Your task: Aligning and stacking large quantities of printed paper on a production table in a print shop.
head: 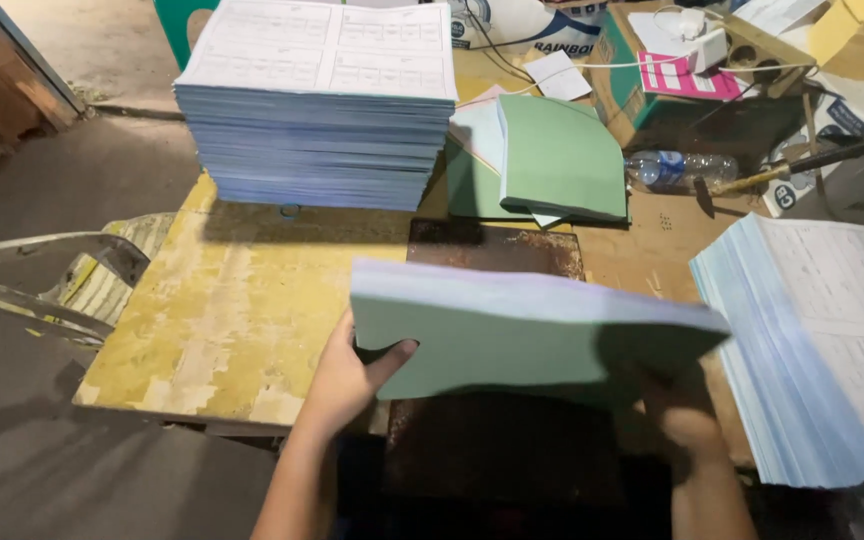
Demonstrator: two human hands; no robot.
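Head view | left hand (344, 378) and right hand (685, 415) each grip pinching green pad (512, 335) | square edges evenly over surface (242, 310), judged.

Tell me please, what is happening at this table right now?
A person holds a green-covered bundle of paper sheets above a rusty metal plate on the yellow table. The left hand grips the bundle's left edge, thumb on the cover; the right hand supports its right underside, in shadow. A tall stack of printed sheets stands at the back of the table, another stack lies on the right, and loose green covers lie between them.
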